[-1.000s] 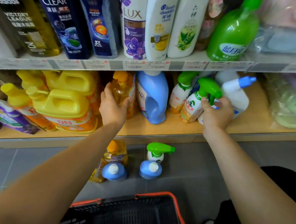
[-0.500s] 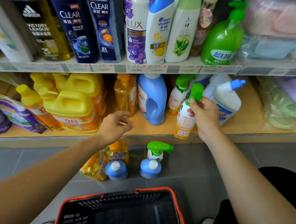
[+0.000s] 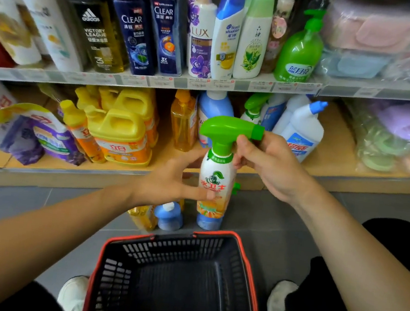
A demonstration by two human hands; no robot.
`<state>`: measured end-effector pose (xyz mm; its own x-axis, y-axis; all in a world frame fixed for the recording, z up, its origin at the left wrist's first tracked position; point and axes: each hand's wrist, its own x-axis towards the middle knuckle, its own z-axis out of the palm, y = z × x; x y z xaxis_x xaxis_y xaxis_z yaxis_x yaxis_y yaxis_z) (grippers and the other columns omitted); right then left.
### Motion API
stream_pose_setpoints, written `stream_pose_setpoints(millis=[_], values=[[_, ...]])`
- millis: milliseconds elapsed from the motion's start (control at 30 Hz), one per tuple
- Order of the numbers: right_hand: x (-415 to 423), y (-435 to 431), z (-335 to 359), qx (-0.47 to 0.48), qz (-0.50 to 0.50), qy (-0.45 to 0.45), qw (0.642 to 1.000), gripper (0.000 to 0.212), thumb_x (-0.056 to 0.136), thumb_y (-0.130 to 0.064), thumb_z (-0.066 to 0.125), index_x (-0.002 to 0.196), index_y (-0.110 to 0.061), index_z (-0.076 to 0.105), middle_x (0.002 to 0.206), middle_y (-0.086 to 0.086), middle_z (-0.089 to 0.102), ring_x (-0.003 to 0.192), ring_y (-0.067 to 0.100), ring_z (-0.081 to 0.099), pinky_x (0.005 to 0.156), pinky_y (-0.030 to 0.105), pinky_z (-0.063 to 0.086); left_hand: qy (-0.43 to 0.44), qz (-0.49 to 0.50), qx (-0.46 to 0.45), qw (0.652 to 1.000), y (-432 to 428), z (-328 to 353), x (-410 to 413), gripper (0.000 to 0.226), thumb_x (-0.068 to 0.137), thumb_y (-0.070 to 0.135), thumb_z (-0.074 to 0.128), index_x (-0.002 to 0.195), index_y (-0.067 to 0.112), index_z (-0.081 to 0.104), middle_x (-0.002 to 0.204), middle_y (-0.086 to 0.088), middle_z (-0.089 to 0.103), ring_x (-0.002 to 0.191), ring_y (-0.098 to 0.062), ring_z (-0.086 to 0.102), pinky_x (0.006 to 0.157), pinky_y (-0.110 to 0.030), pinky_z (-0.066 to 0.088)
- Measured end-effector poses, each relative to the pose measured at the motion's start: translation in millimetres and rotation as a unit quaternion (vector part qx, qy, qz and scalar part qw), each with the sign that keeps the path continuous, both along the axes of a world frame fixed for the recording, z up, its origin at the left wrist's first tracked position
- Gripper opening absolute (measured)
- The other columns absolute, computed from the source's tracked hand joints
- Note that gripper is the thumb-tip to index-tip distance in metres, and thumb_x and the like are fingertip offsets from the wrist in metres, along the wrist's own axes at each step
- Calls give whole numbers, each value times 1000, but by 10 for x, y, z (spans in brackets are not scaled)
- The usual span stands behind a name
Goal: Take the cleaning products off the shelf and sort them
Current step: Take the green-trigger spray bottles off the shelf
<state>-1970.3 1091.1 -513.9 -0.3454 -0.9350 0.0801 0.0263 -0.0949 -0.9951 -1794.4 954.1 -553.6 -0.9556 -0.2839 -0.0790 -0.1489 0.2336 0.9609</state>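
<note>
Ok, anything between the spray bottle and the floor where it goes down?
Yes. A blue bottle shows right below the spray bottle, with a blue-capped bottle and a yellow bottle to its left. The grey floor to the right looks bare.

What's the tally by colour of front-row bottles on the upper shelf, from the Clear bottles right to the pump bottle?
Dark blue plastic Clear bottles: 2
White Lux bottle with purple flowers: 1
Blue-and-white Head & Shoulders bottle: 1
Pale green-and-white bottle: 1
Bright green pump bottle: 1
Total: 6
</note>
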Motion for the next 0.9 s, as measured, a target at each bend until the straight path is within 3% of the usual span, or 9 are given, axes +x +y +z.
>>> stream_pose_setpoints(millis=[133, 267, 367, 467, 600, 800, 900], values=[[78, 99, 54, -27, 17, -115, 993, 27, 95, -25, 54, 74, -7, 57, 69, 3, 56, 67, 16, 57, 69, 29, 51, 36, 78, 73, 994, 213, 78, 127, 60, 79, 0, 79, 132, 10, 53, 124, -12, 68, 109, -15, 68, 88, -28, 56], [266, 105, -78, -34, -55, -190, 980, 15, 87, -23, 66, 95, -11, 63, 78, 0, 66, 72, 14, 62, 68, 28, 53, 58, 141, 100, 983, 309, 39, 270, 59, 70, 14, 83, 124, 10, 59, 116, -12, 71, 101, -19, 70, 85, -34, 60], [376, 173, -311, 45, -56, -126, 989, 47, 76, -27, 75, 120, -15, 62, 107, 6, 67, 97, 20, 67, 82, 35, 56, 69, 195, 153, 967, 385, -30, 334, 56, 70, 21, 81, 120, 10, 60, 116, -8, 73, 103, -24, 71, 84, -43, 60], [503, 252, -519, 111, 21, -66, 991, 61, 71, -24, 82, 128, -13, 61, 122, 10, 69, 113, 23, 66, 96, 39, 55, 80, 224, 220, 946, 387, -33, 361, 54, 73, 24, 82, 119, 7, 60, 115, -10, 73, 101, -26, 72, 79, -40, 60], [599, 254, -593, 134, 54, -84, 986, 55, 75, -22, 86, 124, -15, 64, 116, 9, 74, 110, 24, 70, 89, 35, 58, 76, 243, 248, 935, 395, -7, 383, 61, 77, 28, 80, 127, 2, 57, 121, -17, 71, 104, -30, 71, 85, -44, 59], [649, 271, -627, 114, 32, -84, 989, 54, 71, -20, 87, 121, -22, 66, 115, 5, 75, 107, 19, 71, 84, 28, 57, 143, 277, 213, 926, 175, 221, 355, 28, 92, 29, 61, 115, 15, 67, 107, 3, 76, 96, -9, 71, 77, -23, 56], [669, 271, -626, 121, 77, -146, 979, 53, 79, -13, 78, 129, -12, 61, 125, 12, 70, 117, 27, 66, 94, 37, 54, 138, 230, 236, 934, 39, 279, 372, 29, 95, 34, 53, 111, 12, 64, 99, 4, 74, 88, -7, 68, 79, -26, 53]])
